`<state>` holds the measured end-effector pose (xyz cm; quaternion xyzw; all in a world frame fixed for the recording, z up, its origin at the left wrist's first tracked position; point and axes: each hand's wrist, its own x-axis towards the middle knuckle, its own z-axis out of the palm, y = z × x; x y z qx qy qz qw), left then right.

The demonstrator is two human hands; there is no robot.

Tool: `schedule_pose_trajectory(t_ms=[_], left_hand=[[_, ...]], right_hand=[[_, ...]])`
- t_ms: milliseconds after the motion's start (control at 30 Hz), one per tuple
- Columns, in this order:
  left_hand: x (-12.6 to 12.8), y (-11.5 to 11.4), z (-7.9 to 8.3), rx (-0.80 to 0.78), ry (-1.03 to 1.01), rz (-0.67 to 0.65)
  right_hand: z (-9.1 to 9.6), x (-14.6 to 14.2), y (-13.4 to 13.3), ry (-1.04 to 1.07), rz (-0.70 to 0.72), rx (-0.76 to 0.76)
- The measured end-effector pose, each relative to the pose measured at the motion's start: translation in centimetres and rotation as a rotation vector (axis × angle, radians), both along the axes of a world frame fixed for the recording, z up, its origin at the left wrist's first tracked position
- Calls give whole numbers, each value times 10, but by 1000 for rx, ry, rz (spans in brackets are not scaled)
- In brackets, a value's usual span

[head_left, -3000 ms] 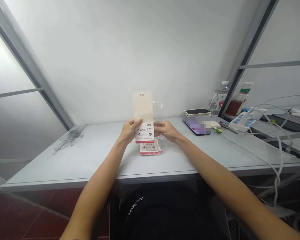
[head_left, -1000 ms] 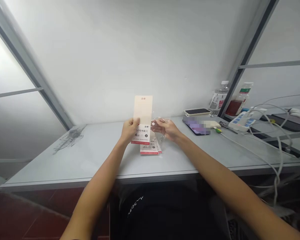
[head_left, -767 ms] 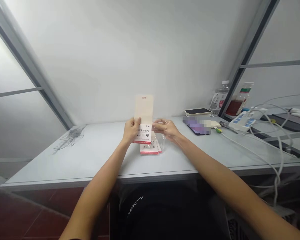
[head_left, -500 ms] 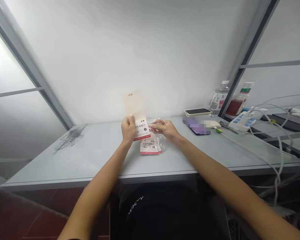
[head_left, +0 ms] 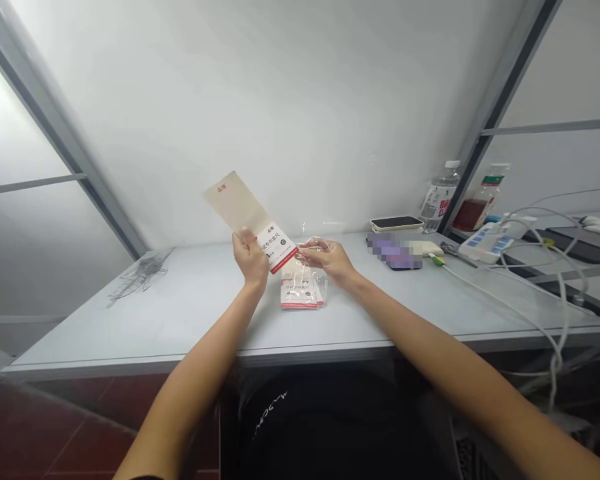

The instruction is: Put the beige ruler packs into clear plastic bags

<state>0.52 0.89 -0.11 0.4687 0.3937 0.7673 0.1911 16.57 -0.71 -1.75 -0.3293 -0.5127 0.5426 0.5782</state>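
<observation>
My left hand (head_left: 250, 257) is closed on a long beige card with a white and red printed end (head_left: 247, 217), held above the grey desk (head_left: 180, 313) and tilted up to the left. My right hand (head_left: 330, 259) pinches a clear plastic sleeve (head_left: 313, 250) just right of the card's lower end. Below both hands a small stack of the same printed cards in plastic (head_left: 301, 293) lies flat on the desk.
At the right of the desk lie a dark phone (head_left: 395, 222), a blurred tablet (head_left: 395, 253), two bottles (head_left: 437, 197), a power strip (head_left: 485, 240) and loose white cables (head_left: 530, 293). A crumpled bit of clear plastic (head_left: 140, 273) sits at the back left. A white wall stands behind.
My left hand has swung the card from upright to leaning left and moved slightly left. My right hand keeps its pinch on the clear sleeve, now apart from the card.
</observation>
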Motion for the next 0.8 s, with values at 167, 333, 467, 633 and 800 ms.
schedule_pose_trajectory(t_ms=[167, 333, 467, 633, 800], left_hand=[[4, -7, 0, -31, 105, 5], [2, -8, 2, -11, 95, 70], [0, -9, 4, -33, 47, 71], [2, -10, 3, -39, 66, 61], [0, -8, 4, 33, 57, 99]], right_hand=[[0, 0, 1, 44, -57, 10], [1, -2, 0, 54, -43, 12], [1, -4, -1, 60, -45, 8], [1, -4, -2, 90, -48, -4], [4, -3, -4, 131, 25, -42]])
